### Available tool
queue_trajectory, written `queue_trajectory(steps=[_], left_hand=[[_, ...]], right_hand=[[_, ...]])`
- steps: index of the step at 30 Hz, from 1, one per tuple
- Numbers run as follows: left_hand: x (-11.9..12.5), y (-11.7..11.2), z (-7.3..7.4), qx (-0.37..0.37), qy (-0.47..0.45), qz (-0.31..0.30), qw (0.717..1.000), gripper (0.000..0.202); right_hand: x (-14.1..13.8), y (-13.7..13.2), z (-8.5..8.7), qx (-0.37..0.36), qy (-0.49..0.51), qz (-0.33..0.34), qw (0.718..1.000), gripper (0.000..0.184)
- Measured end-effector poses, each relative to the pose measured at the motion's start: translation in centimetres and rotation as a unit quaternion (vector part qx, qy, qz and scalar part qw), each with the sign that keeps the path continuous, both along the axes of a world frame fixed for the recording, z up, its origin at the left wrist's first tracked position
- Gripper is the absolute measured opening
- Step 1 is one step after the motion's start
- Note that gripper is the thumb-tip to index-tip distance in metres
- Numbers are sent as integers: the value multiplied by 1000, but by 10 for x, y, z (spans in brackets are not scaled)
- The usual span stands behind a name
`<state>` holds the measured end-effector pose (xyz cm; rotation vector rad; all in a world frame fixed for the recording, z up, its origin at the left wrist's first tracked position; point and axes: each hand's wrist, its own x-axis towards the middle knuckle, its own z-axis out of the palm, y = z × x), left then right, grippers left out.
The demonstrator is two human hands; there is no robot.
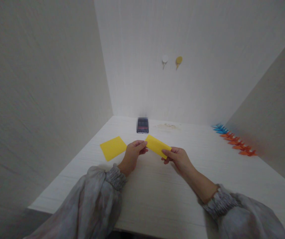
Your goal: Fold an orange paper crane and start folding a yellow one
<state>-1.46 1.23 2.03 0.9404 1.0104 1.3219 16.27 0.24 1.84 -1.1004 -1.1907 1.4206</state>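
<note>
A folded yellow sheet of paper (156, 145), narrow and oblong, is held tilted above the white table between both hands. My left hand (134, 152) pinches its left end between thumb and fingers. At the right end my right hand (175, 157) grips it, thumb on top and fingers underneath. Flat on the table, just left of my left hand, lies a yellow paper piece (113, 148); whether it is one sheet or a stack I cannot tell.
A phone (142, 125) stands at the back of the white table (152, 199). Along the right wall sit several blue folded-paper figures (220, 128) and orange folded-paper figures (239, 144). A white hook (164, 60) and a yellow hook (179, 60) are on the back wall.
</note>
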Motion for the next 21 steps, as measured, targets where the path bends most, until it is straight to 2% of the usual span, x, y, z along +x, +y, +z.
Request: queue_trajectory(steps=[21], left_hand=[[0,0,1,-7,3,-4,1000,24]], right_hand=[[-1,0,3,-1,-15,-8,1000,21]])
